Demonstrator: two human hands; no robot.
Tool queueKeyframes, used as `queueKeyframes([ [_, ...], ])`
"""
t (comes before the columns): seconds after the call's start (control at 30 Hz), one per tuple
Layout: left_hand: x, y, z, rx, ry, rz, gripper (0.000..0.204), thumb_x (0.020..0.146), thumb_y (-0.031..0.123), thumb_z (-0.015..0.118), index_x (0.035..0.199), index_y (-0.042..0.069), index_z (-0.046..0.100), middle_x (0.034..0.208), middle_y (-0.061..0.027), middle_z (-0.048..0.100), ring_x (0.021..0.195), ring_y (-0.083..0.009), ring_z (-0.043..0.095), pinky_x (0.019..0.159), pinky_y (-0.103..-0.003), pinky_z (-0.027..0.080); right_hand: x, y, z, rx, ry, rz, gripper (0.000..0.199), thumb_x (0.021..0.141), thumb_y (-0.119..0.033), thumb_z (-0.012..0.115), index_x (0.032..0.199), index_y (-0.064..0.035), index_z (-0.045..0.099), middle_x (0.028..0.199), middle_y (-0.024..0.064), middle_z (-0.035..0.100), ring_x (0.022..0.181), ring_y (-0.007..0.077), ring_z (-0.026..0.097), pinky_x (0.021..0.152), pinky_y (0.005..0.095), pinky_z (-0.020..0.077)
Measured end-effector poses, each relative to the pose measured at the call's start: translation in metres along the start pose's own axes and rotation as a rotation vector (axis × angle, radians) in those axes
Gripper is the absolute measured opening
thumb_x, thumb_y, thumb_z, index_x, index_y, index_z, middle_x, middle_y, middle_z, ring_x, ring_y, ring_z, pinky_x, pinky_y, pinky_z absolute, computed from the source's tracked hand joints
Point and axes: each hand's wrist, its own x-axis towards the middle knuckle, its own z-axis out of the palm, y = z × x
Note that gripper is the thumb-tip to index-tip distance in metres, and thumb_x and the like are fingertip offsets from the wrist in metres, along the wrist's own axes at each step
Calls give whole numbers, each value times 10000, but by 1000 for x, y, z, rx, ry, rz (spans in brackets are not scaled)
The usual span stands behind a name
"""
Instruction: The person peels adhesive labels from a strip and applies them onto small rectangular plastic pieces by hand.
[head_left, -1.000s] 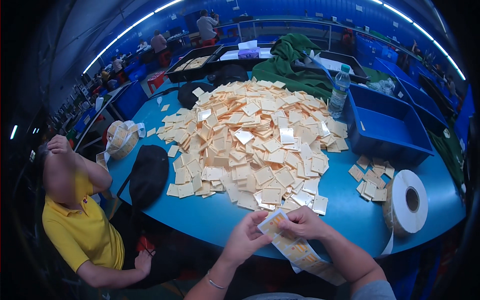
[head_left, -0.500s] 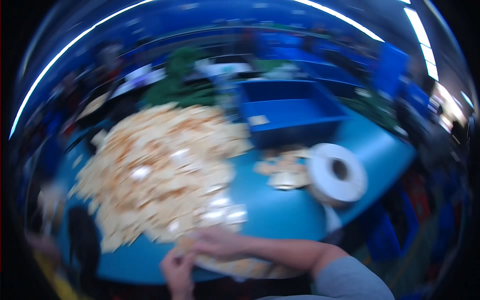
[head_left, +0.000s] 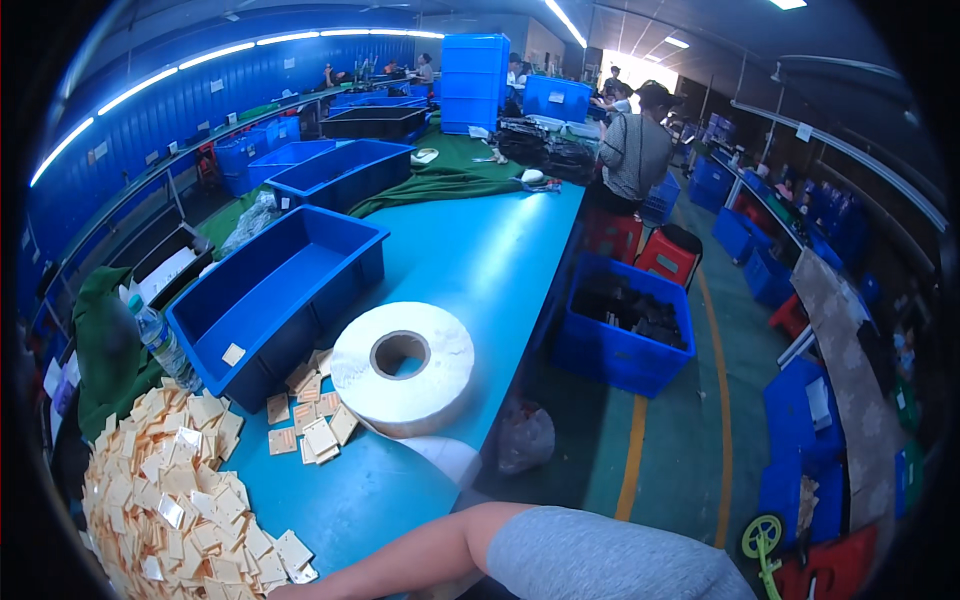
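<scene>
My right forearm reaches leftward along the lower edge, beside a heap of cream-coloured flat square pieces [head_left: 190,500]. Of my right hand [head_left: 292,592] only a sliver shows next to the near side of that heap; its fingers are cut off by the frame. My left hand is out of the picture. A large white roll of tape or labels [head_left: 445,365] lies on the blue table [head_left: 345,500], its loose end trailing over the near right edge. Several more square pieces [head_left: 320,438] lie beside the roll, some showing orange markings.
An open blue bin [head_left: 345,245] with one square piece inside stands beyond the roll. A water bottle [head_left: 160,340] is left of it. Right of the table, a blue crate of dark items [head_left: 630,345] sits on the floor. Behind it, a person [head_left: 640,155] is near red stools [head_left: 668,255].
The view has swung to the right, shifting the heap to the lower left. Both hands were together over a strip of pieces; now the left is out of view and the right mostly cut off.
</scene>
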Motion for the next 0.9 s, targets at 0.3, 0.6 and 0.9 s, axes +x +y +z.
queueKeyframes([
  [0.3, 8, 12, 4, -484, 174, -371, 373, 819, 227, 524, 1050, -67, 517, 992, -153, 558, 870, -220, 528, 712, -314, 433, 25, 30, 24, 212, 136, -284, 278, 794, -279, 476, 882, -21, 531, 768, 198, 552, 734, 340, 538, 641, 392, 413],
  [0.6, 2, -7, -5, -785, 281, -536, 95, 769, 51, 565, 737, -37, 546, 615, -54, 565, 474, -78, 510, 418, -189, 405, 12, 1, 7, 107, -5, -10, 232, 850, -251, 432, 797, -30, 475, 638, 144, 510, 589, 302, 517, 536, 362, 392],
  [0.9, -11, -14, -5, -762, 254, -459, 163, 801, 114, 570, 722, -25, 543, 601, -43, 561, 486, -71, 512, 439, -180, 417, 9, -4, 9, 132, -78, 28, 208, 858, -220, 421, 865, -22, 485, 670, 138, 528, 590, 260, 518, 556, 326, 409],
])
